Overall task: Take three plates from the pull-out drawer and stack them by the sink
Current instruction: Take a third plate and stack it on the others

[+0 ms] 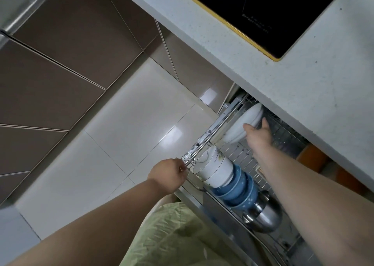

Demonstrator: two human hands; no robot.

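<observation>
The pull-out drawer [204, 139], a wire rack on metal rails, stands open under the grey countertop. White plates [241, 122] stand on edge at its far end. My right hand [258, 133] reaches in and grips the edge of the plates, thumb on the front face and fingers behind. My left hand [169, 173] holds the drawer's front rail corner, fingers closed on the metal. The sink is out of view.
White bowls [214, 167], blue bowls [235, 186] and steel bowls [265, 215] lie stacked along the rack's near side. The countertop [303, 79] overhangs the drawer, with a black cooktop [273, 12] set into it. Glossy floor tiles and brown cabinet fronts lie to the left.
</observation>
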